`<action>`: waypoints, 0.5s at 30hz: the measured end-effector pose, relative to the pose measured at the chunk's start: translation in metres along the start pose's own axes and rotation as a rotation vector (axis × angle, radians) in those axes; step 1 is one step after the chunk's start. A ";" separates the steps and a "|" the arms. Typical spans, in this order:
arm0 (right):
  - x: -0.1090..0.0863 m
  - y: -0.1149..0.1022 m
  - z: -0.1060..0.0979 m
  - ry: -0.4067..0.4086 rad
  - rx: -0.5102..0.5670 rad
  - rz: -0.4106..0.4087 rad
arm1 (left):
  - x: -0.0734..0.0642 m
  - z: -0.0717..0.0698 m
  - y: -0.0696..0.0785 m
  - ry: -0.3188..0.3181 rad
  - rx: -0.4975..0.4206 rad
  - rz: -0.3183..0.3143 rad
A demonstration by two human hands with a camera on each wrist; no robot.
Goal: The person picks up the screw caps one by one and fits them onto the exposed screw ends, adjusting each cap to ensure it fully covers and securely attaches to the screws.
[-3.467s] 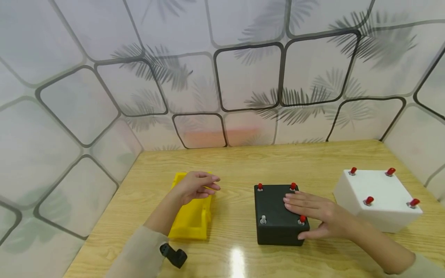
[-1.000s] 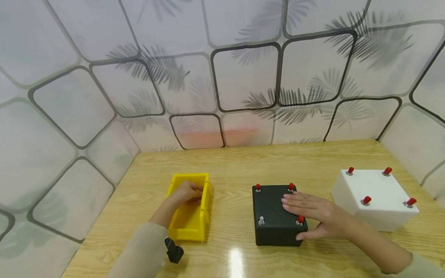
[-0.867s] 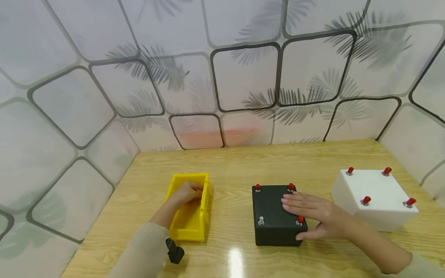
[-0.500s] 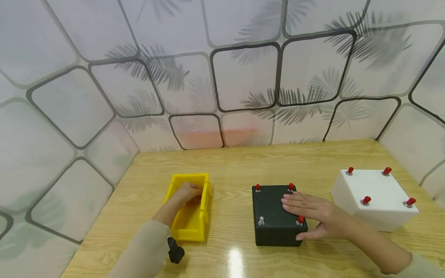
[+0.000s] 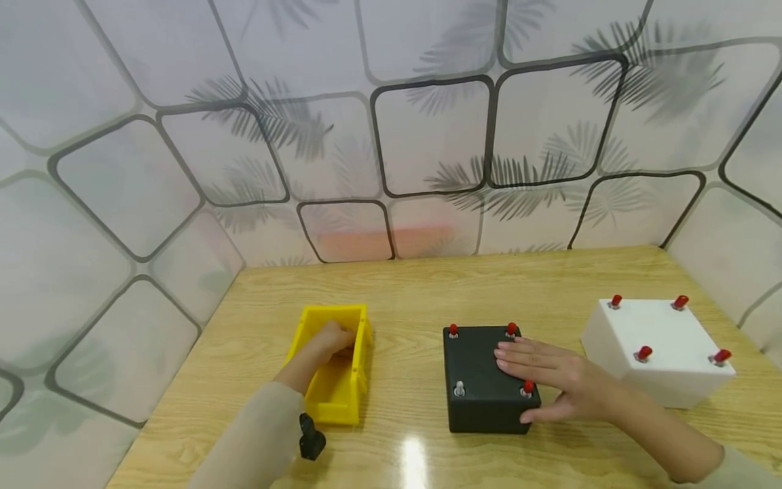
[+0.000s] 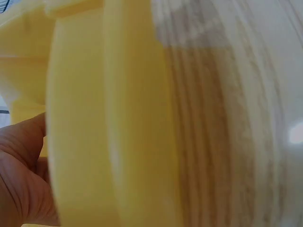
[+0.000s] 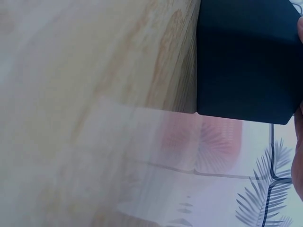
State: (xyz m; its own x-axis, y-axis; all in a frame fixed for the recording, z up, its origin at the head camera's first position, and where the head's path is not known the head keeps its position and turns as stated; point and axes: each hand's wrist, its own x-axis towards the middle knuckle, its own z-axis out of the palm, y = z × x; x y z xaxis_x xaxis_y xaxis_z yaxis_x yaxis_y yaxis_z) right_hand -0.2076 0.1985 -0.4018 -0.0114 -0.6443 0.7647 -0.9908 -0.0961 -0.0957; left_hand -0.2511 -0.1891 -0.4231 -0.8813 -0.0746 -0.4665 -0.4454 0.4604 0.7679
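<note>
My left hand point(image 5: 332, 337) reaches down into an open yellow plastic bin point(image 5: 360, 377), fingers hidden low against its right wall. In the left wrist view that yellow wall point(image 6: 80, 118) covers the fingertips, and I cannot tell what they hold. A square black box point(image 5: 475, 360) stands right of the bin. Red-capped toggle switches occupy three of its corners; the near-left switch point(image 5: 459, 389) is bare metal. My right hand point(image 5: 562, 377) rests on the box's right part, fingers straight across the top, thumb at the near edge beside a red-capped switch point(image 5: 528, 386).
At the right stands a white box point(image 5: 678, 333) with red-capped switches at its top corners. Everything sits on a light wooden table point(image 5: 409, 292), with patterned wall panels point(image 5: 436, 142) behind and at both sides. A small black device point(image 5: 311, 438) is on the left sleeve.
My left hand has gone from above the yellow bin down into it, then shifted slightly within it over the last second. The right hand and the black box have stayed in place.
</note>
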 end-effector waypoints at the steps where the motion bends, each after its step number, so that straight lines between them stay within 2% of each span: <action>1: 0.000 0.000 0.000 -0.001 -0.002 0.002 | -0.001 -0.001 0.001 -0.015 0.020 -0.002; 4: 0.000 -0.001 -0.001 -0.004 -0.005 0.009 | -0.004 -0.003 0.005 -0.058 0.074 0.003; 8: 0.002 0.000 -0.001 0.000 -0.001 0.007 | -0.009 -0.009 0.009 -0.084 0.150 0.051; 11: 0.003 -0.001 -0.001 0.003 0.001 0.001 | -0.012 -0.013 0.009 -0.082 0.227 0.083; 15: 0.003 -0.001 -0.001 0.003 -0.001 0.001 | -0.015 -0.015 0.007 -0.061 0.329 0.092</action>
State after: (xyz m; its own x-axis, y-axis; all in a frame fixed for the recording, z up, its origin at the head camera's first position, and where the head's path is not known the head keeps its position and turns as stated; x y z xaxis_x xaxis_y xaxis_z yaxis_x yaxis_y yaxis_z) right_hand -0.2069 0.1974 -0.3989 -0.0128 -0.6420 0.7666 -0.9909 -0.0946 -0.0957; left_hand -0.2436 -0.1976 -0.4040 -0.9001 0.0290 -0.4347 -0.2809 0.7241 0.6299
